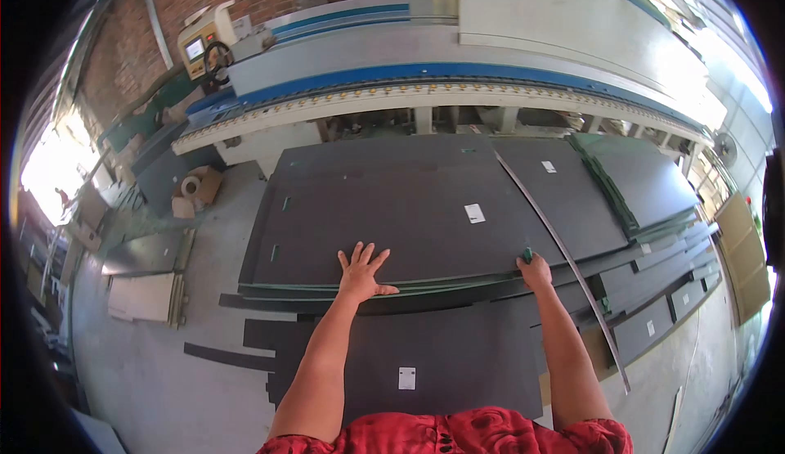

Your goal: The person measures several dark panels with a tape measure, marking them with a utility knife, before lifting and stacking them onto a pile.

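Observation:
A stack of large dark grey panels [392, 209] lies in front of me, each with a small white label. My left hand [362, 272] rests flat with fingers spread on the near edge of the top panel. My right hand [536, 271] is closed around a small green tool [528, 253] at the panel's right near corner. A long thin grey edging strip [564, 253] curves from the back of the stack past my right hand toward the floor. Another dark panel [441, 356] lies lower, just before my body.
A long blue and grey edge-banding machine [425, 78] runs along the back, with a control screen [196, 47] at its left end. More dark panels [646, 180] are stacked at the right. A cardboard box [196, 192] and boards [143, 294] sit on the concrete floor at left.

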A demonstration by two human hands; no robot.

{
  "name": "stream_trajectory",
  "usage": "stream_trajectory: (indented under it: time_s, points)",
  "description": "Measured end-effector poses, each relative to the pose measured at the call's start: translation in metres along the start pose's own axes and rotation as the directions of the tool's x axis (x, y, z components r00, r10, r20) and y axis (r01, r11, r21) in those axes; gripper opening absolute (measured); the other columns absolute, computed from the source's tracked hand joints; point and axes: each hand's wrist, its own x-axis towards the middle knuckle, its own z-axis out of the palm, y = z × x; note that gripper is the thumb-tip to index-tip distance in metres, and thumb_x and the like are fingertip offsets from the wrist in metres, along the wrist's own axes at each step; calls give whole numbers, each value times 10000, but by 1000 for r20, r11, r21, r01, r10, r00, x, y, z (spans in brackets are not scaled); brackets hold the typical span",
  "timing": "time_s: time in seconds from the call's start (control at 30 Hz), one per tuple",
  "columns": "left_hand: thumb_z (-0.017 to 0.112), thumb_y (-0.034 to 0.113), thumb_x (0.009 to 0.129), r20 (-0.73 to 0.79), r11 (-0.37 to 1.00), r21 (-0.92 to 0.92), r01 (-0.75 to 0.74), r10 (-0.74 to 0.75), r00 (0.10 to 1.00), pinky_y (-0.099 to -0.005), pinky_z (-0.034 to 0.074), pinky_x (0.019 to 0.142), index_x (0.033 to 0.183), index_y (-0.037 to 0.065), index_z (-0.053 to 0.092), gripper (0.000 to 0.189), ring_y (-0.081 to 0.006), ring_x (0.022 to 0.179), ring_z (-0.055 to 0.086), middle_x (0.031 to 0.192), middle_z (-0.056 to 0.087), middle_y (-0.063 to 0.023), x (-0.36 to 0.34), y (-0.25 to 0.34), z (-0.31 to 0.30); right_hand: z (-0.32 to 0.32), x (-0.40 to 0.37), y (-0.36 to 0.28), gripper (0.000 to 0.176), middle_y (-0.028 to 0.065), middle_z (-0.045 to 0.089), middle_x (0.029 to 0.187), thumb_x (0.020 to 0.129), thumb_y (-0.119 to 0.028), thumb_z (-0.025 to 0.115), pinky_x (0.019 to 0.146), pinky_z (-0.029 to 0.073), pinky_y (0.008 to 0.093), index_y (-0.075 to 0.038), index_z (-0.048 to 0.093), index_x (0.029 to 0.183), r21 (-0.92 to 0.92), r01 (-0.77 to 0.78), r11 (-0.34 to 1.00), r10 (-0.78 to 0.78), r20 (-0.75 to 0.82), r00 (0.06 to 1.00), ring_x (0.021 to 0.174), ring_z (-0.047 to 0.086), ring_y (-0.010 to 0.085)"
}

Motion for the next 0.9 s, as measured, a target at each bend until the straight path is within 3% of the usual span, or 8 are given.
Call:
stream_trajectory:
  time_s: [0.17,0.23,0.3,0.4,0.47,0.53,0.6,0.9]
  points:
    - [628,631,597,4,996,-85,39,-38,999,-594,47,1017,1318,243,339,868,-263,1327,86,1404,213,-77,-5,21,-16,7,2,7,470,170,596,1008,765,-418,565,839,434,409,-62,538,1070,-19,44,999,-44,-45,998,999,535,318]
    - [627,511,700,175,997,60,-37,26,984,-559,114,1022,1248,179,442,667,-282,1314,140,1366,284,-97,-16,46,-52,8,6,11,476,171,568,1071,766,-424,565,878,410,414,-65,534,1077,-14,10,1000,-10,-8,1000,1070,479,339]
    - [614,456,734,127,970,-184,-159,184,975,-503,181,1019,1227,151,458,600,-292,1285,212,1339,325,-113,-33,66,-85,25,23,28,491,128,635,816,780,-398,555,603,499,353,-71,517,1145,-120,133,984,-146,-102,984,556,620,242]
    - [572,316,813,-45,544,-773,-327,467,883,-373,355,945,1176,58,480,455,-314,1154,423,1203,476,-144,-82,107,-189,22,21,25,471,127,633,806,781,-398,557,600,499,348,-52,529,1099,-149,111,983,-126,-90,988,558,622,235]
    - [511,309,858,-278,350,-747,-566,609,743,-412,385,904,1129,-1,489,412,-324,1094,475,1154,513,-137,-123,123,-254,19,19,25,456,127,630,797,784,-394,557,585,500,344,-51,531,1083,-143,110,984,-121,-71,990,556,622,234]
    - [449,274,893,-577,-43,-732,-680,569,586,-442,381,904,1132,-45,465,399,-334,1110,458,1145,520,-146,-156,134,-290,8,6,11,430,128,617,789,788,-385,561,509,499,334,-48,530,1054,-42,57,997,-58,-21,998,540,614,244]
    - [407,258,912,-815,-240,-566,-789,307,491,-473,409,855,1195,-73,392,436,-359,1061,495,1100,537,-140,-187,141,-279,-6,-9,-4,457,138,620,823,786,-398,559,566,504,347,-48,525,1078,-21,10,1000,-10,19,1000,561,617,255]
    - [437,329,886,-818,-221,-574,-788,108,565,-471,409,856,1044,-40,436,401,-351,1046,500,997,556,-134,-226,136,-273,-3,-13,-5,467,154,619,824,784,-403,552,544,501,355,-4,528,1025,1,-15,1000,15,29,999,519,607,256]
